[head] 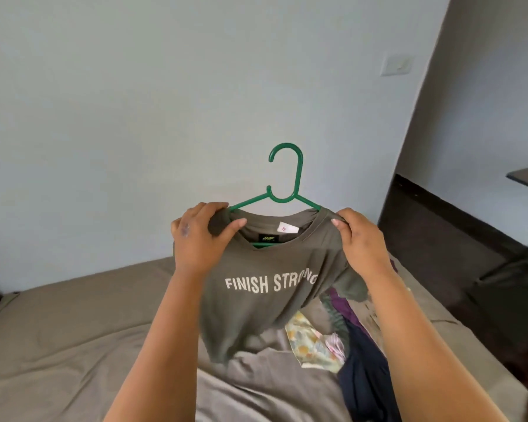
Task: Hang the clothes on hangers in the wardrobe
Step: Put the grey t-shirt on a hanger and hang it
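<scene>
Head view: shirt (265,287) held up over bed (73,330) on green hanger (287,178), left hand (195,236) and right hand (360,239) each with fingers clamped on a shoulder, likely to seat fabric squarely on hanger arms; more clothes (348,345) heaped below, wardrobe unseen.

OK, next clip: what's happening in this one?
A person is fitting an olive T-shirt printed "FINISH STRONG" onto a green hanger. The left hand grips one shoulder of the shirt and the right hand grips the other, holding it up above a bed. The hanger's arms are inside the neck opening and its hook stands free above the collar. More clothes lie piled on the bed. No wardrobe is in view.
</scene>
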`<state>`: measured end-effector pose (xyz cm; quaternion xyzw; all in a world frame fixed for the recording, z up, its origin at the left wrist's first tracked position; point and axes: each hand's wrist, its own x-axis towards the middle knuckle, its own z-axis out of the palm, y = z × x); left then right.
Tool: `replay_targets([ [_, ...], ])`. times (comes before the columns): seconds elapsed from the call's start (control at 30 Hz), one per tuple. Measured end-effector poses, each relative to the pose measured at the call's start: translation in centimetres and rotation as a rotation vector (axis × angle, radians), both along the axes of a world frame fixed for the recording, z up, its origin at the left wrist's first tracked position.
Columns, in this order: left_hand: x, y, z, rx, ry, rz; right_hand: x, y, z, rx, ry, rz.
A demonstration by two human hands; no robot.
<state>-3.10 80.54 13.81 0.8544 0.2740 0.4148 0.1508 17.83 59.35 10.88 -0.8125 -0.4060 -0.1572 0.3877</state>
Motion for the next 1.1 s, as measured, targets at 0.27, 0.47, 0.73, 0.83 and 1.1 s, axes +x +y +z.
replay_targets([
  [0.27,1.2,-11.8,1.2,0.058,-0.101,-0.169,-3.2,-17.4,1.7,0.024,-0.005,-0.184],
  [0.47,2.3,-27.0,0.8,0.015,-0.148,-0.421,-10.1,-35.6,1.1,-0.006,-0.002,-0.405],
  [0.73,3.4,-46.2,2.6,0.101,-0.062,-0.911,-19.9,-57.8,1.4,-0.090,0.030,-0.824],
  [0.83,4.4,-52.3,3.5,0.122,0.090,-1.125,-22.1,-64.3,1.4,-0.114,0.039,-0.991],
  [1.1,9.5,-69.8,4.2,-0.038,0.386,-1.503,-19.9,-81.4,2.4,-0.133,0.044,-1.163],
])
